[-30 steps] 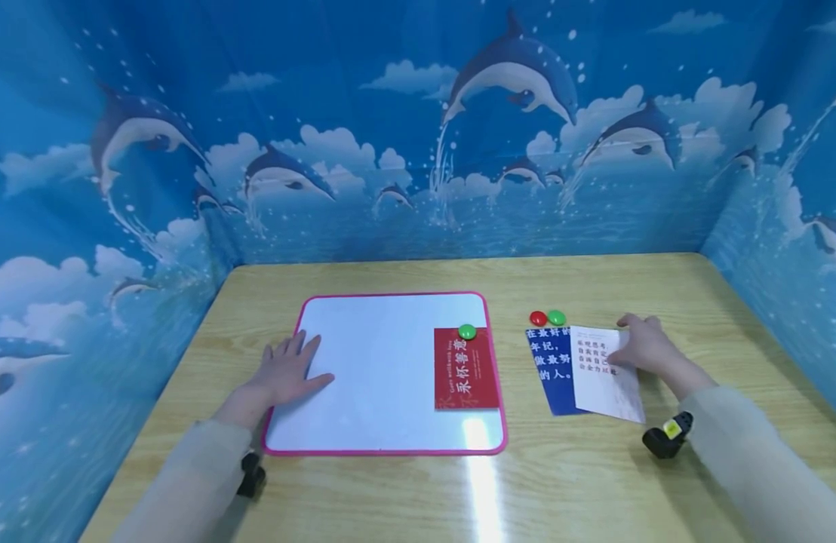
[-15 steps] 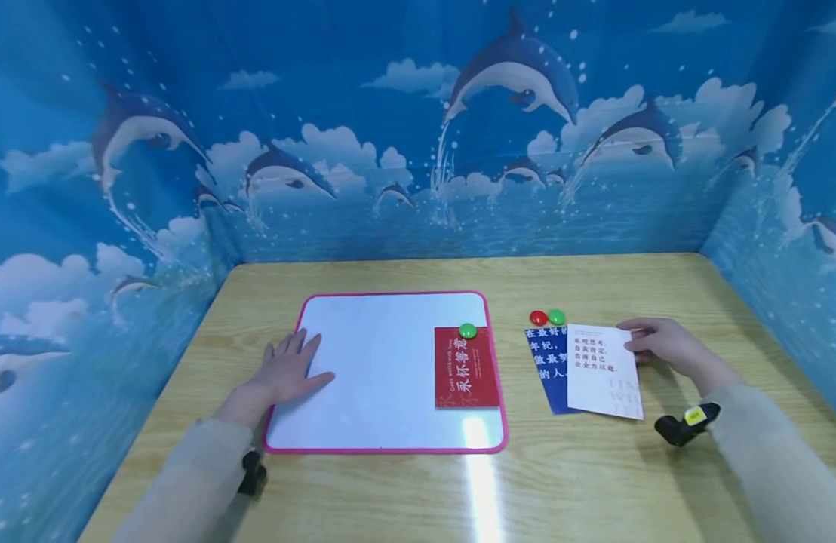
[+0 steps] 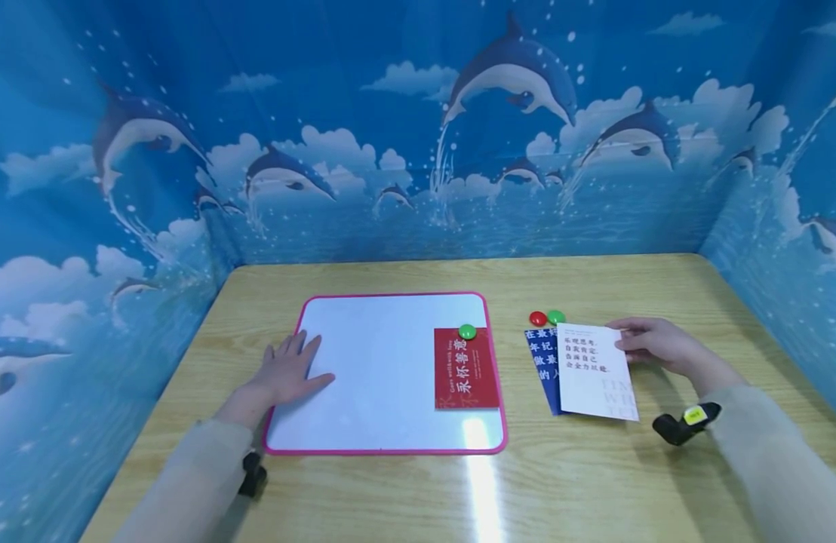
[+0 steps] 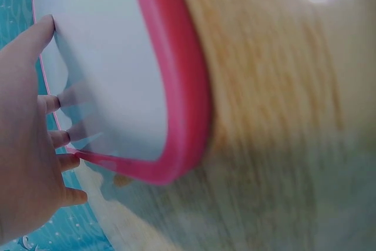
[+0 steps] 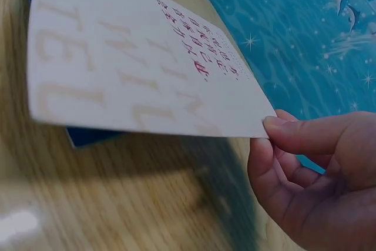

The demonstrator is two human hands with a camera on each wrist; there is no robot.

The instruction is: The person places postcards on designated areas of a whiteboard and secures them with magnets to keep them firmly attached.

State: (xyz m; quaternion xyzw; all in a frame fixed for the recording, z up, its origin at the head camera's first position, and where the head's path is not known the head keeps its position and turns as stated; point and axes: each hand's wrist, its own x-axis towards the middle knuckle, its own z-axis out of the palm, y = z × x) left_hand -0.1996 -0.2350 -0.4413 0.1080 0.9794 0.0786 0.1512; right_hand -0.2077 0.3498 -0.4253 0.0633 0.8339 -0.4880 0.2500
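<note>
My right hand (image 3: 656, 345) pinches a white card (image 3: 594, 388) by its right edge, thumb on top and fingers beneath in the right wrist view. The card (image 5: 135, 80) carries dark red characters and pale large letters, and it is raised over a blue card (image 3: 543, 369), covering much of it. My left hand (image 3: 282, 377) rests with spread fingers on the left side of a pink-framed whiteboard (image 3: 377, 362). In the left wrist view its fingertips touch the board's surface near the pink frame (image 4: 188, 98). A red card (image 3: 452, 385) lies on the board's right side under a green magnet (image 3: 467, 331).
A red magnet (image 3: 537, 319) and another green magnet (image 3: 556, 317) sit side by side just beyond the blue card. The wooden table (image 3: 391, 498) is bordered at the back and sides by a blue dolphin curtain (image 3: 391, 113). Light glares on the table's front.
My right hand has shifted from lying over the white card to its right edge, and the card has slid slightly left, hiding more of the blue card. The left hand stays put.
</note>
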